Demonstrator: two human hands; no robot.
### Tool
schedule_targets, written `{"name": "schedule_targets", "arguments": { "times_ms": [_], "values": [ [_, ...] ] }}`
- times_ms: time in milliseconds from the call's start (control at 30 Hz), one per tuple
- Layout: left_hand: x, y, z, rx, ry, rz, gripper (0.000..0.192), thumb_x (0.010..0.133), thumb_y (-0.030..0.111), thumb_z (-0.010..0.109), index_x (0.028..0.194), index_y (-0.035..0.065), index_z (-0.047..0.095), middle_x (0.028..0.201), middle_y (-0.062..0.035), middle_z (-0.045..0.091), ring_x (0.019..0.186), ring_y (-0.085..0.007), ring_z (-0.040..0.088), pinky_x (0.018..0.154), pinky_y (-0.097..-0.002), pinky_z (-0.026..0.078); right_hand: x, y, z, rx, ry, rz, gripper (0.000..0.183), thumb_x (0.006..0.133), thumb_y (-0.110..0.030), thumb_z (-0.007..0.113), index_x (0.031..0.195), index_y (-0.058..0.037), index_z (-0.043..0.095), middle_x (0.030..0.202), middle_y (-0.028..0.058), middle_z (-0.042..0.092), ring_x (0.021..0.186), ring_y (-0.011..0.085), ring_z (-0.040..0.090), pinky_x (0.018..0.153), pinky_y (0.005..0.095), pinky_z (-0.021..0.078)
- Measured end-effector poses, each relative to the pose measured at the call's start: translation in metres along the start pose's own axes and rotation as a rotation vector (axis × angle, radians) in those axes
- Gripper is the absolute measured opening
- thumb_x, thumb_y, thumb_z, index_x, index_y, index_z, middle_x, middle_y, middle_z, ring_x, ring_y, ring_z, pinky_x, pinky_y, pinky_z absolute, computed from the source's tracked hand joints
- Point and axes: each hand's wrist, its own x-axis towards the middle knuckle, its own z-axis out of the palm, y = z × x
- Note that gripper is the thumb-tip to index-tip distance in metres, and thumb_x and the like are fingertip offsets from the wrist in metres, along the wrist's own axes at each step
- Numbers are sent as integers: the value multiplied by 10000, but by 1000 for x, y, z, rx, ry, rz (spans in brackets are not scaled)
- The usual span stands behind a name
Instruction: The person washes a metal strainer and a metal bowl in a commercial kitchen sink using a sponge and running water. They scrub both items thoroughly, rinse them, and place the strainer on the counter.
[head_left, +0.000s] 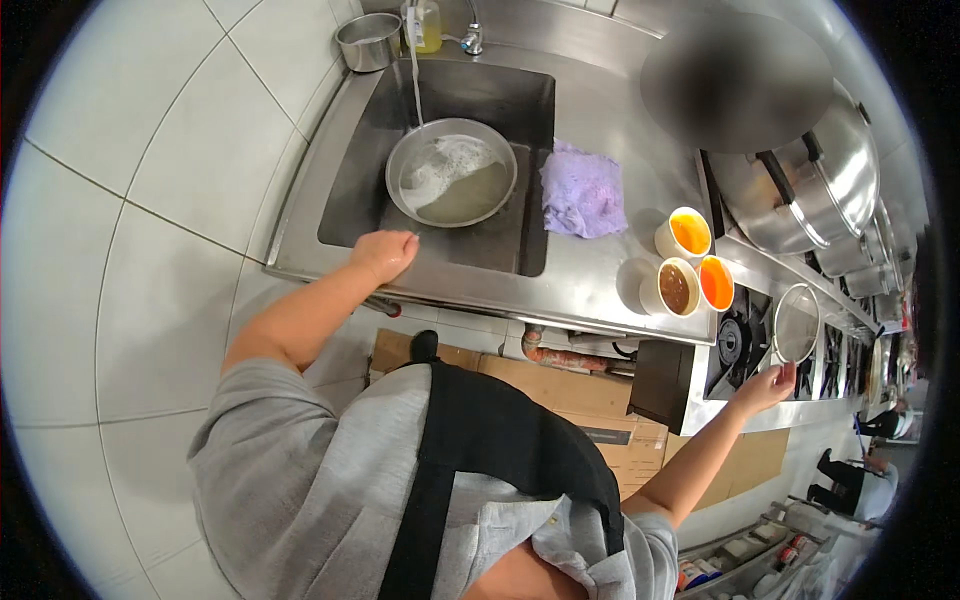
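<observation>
Resting by the front rim of the steel sink (349, 202), my left hand (385, 255) is curled into a fist, with no object visible in it. Farther in, a round metal bowl (495, 191) stands in the basin, apart from that hand. A stream of water (416, 90) falls into the bowl, which holds cloudy, foamy liquid. Out to the right, my right hand (763, 391) grips a round fine-mesh strainer (796, 324) and holds it up over the gas stove (729, 343). The strainer's mesh looks bare; its handle is mostly hidden by my fingers.
A purple cloth (583, 191) lies right of the basin. Near the counter's front right corner stand three cups (654, 294) of orange and brown sauces. Large steel pots (795, 199) sit behind the stove. A steel container (369, 43) and a soap bottle (429, 28) stand behind the sink.
</observation>
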Motion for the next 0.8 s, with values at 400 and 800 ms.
{"name": "schedule_targets", "arguments": {
  "times_ms": [400,800],
  "values": [
    [102,-36,53,-533,-202,32,564,786,289,634,1278,54,494,1231,-182,566,1136,-326,547,916,-396,456,-190,-298,194,-60,-1036,-265,654,853,-424,580,1416,-180,355,1471,203,282,1349,413,264,1094,499,227],
    [229,-138,147,-1235,-70,-884,848,742,252,676,1403,-29,227,1413,-200,370,1240,-339,437,980,-471,394,-136,-246,303,-473,-798,-57,470,786,-321,591,1233,-196,517,1298,152,442,1223,369,395,951,560,352]
  ]
}}
